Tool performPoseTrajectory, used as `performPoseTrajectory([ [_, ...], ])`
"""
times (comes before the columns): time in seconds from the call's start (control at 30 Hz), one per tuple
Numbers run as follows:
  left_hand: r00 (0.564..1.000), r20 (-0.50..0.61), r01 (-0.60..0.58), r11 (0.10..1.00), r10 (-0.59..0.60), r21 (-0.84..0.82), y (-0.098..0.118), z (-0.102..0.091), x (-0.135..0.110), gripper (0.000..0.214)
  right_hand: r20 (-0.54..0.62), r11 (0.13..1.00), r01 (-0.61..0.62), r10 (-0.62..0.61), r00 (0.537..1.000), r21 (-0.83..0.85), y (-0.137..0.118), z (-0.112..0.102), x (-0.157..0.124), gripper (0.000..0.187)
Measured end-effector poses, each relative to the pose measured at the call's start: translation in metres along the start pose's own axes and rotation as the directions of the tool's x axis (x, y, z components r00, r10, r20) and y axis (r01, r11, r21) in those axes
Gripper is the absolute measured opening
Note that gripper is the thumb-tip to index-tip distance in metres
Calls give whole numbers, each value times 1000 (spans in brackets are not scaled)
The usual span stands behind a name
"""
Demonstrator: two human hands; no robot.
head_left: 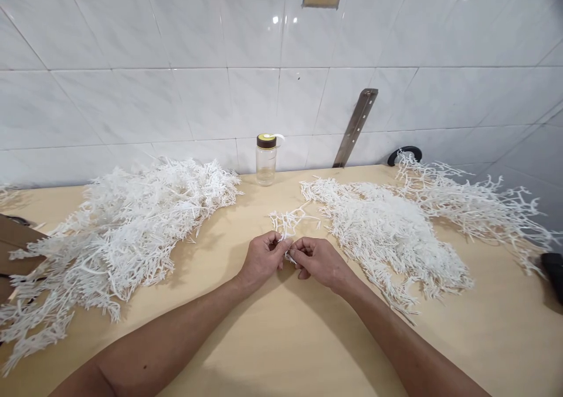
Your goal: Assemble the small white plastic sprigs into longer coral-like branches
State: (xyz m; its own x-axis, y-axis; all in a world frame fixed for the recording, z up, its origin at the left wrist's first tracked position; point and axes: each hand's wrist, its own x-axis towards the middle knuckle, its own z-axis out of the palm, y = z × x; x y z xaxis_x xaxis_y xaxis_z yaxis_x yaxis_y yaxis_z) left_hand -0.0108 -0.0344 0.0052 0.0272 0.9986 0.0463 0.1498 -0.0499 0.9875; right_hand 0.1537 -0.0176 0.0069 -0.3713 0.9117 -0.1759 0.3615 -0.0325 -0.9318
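Both hands meet over the middle of the table, working on one white branching plastic sprig (289, 220). My left hand (263, 256) pinches its stem between thumb and fingers, and the thin branches fan out beyond the fingertips. Close against it, my right hand (320, 261) has thumb and index finger closed on the lower end of the same sprig. A large heap of similar white sprigs (145, 221) lies to the left. Another dense pile of short white pieces (391, 233) spreads just right of my right hand.
A clear bottle (265, 165) with a dark and yellow lid stands near the wall. A slotted metal strip (356, 128) leans on the tiles. Larger white branches (475, 200) lie at the right, near a black ring-shaped object (411, 151). A brown box (17, 250) sits at the left edge.
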Motion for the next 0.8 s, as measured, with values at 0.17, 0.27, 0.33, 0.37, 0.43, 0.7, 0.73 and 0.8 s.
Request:
performPoseTrajectory([
  [0.17,1000,-7,-9,999,9,50,-3,1,-1,32,-55,993,4,-11,998,-119,-10,6,-4,10],
  [0.27,993,-41,-103,992,107,78,-5,1,-2,31,-55,993,6,-13,998,-122,-12,8,-3,8],
  [0.33,987,-55,-148,986,152,77,-6,2,-3,30,-46,998,-25,22,999,-64,-11,8,-1,8],
  [0.37,985,-54,-157,985,161,69,-7,2,-4,30,-40,998,-49,48,998,-25,-10,8,1,8],
  [0.43,984,-50,-169,985,170,36,-8,3,-5,29,-30,994,-95,97,995,57,-7,9,4,8],
  [0.7,986,-86,-142,990,141,4,-9,3,-4,29,-144,991,-80,95,985,107,-6,26,5,10],
  [0.73,985,-94,-147,989,148,14,-9,3,-5,29,-163,993,-70,84,983,91,-6,28,5,10],
  [0.8,982,-98,-159,987,160,23,-8,3,-6,29,-165,996,-74,82,983,57,-7,28,5,8],
])
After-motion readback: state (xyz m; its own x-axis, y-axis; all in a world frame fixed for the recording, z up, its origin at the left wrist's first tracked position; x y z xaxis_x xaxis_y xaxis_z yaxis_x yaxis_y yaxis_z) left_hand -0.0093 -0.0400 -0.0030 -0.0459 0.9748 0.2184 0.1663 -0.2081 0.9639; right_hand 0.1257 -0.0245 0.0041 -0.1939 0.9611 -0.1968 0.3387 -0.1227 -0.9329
